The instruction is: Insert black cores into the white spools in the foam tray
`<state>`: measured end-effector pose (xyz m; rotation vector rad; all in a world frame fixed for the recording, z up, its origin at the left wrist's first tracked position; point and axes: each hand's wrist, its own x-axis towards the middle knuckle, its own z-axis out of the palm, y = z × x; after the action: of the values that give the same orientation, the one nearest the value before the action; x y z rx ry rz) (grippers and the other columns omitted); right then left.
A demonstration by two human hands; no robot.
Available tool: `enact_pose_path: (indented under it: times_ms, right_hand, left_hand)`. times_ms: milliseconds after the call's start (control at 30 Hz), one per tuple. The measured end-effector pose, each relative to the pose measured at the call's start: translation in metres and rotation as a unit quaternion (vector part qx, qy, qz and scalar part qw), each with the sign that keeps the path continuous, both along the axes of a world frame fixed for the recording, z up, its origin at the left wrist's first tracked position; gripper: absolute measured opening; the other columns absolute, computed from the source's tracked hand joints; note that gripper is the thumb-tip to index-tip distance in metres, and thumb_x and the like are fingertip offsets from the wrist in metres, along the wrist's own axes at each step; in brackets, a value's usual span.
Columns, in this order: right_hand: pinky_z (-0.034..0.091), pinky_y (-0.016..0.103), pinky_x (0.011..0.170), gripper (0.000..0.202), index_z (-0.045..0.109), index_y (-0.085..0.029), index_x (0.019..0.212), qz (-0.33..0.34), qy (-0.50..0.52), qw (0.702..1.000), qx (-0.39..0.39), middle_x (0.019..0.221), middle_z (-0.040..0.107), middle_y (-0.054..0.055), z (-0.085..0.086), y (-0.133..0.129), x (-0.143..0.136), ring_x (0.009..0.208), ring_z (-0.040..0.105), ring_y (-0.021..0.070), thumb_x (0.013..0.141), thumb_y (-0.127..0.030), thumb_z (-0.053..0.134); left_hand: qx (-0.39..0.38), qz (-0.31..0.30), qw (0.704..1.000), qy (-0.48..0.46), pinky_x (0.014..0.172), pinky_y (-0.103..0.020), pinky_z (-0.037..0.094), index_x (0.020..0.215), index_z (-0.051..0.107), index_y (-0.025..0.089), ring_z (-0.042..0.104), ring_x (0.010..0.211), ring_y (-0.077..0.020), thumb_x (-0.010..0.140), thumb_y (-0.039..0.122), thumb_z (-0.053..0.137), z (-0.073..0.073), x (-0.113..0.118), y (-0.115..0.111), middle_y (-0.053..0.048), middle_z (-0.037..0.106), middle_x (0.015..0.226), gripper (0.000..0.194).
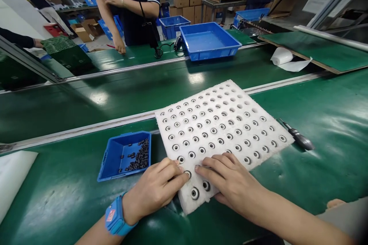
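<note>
A white foam tray with rows of round holes lies tilted across the bench edge. Many holes hold small round parts with dark centres, and some at the far right look vacant. My left hand, wearing a blue wrist strap, has its thumb and fingers pinched together at a hole near the tray's left edge. What lies between those fingertips is hidden. Over the near part of the foam, my right hand rests with fingers stretched out, one fingertip touching a hole. Left of the tray sits a blue bin with small black cylindrical parts.
A black-handled screwdriver lies by the tray's right corner. Across the green line stands a large blue tray. A white roll lies to its right. A person in a dark shirt stands opposite. White foam lies far left.
</note>
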<state>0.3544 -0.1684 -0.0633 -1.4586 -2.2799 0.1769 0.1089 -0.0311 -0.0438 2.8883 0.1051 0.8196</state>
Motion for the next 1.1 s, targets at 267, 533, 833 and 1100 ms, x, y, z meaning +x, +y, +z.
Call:
enact_pose_path:
  times_ms: [267,533,833,1100]
  right_hand:
    - [0.044,0.043,0.093,0.081,0.06,-0.024,0.137,0.0,0.021,0.999,-0.032,0.13,0.066,0.008,-0.001,0.01,-0.004,0.11,0.062,0.0281,0.065,-0.013,0.097]
    - [0.038,0.04,0.108,0.036,0.067,-0.018,0.131,-0.002,0.091,0.99,0.109,0.124,0.07,0.007,-0.008,-0.02,-0.007,0.114,0.058,0.023,0.097,-0.018,0.076]
    - [0.042,0.035,0.09,0.009,0.072,-0.02,0.112,-0.045,0.109,0.987,0.113,0.103,0.07,0.003,-0.01,-0.013,-0.027,0.098,0.059,0.0186,0.104,-0.021,0.067]
    - [0.044,0.04,0.099,0.032,0.067,-0.019,0.132,-0.016,0.128,0.987,0.098,0.118,0.07,0.007,-0.012,-0.023,0.004,0.111,0.06,0.0223,0.101,-0.027,0.072]
  left_hand:
    - [0.022,-0.002,0.999,0.029,0.082,-0.032,0.063,0.112,0.068,0.012,0.058,0.09,-0.0216,0.099,0.004,0.055,-0.003,-0.002,0.0,-0.006,0.067,0.089,0.021]
    - [0.03,0.012,0.996,0.077,0.059,-0.031,0.055,0.105,0.068,0.016,0.056,0.077,-0.0211,0.098,0.004,0.051,0.01,-0.001,-0.001,-0.004,0.06,0.08,0.022]
    - [0.052,-0.019,0.997,0.062,0.08,-0.036,0.058,0.105,0.068,0.018,0.056,0.092,-0.0234,0.1,0.006,0.055,0.003,-0.002,-0.005,-0.006,0.068,0.099,0.019]
    - [0.029,-0.049,0.996,0.073,0.083,-0.037,0.048,0.102,0.07,0.026,0.056,0.106,-0.0264,0.106,0.016,0.051,0.004,-0.004,-0.003,-0.004,0.067,0.1,0.022]
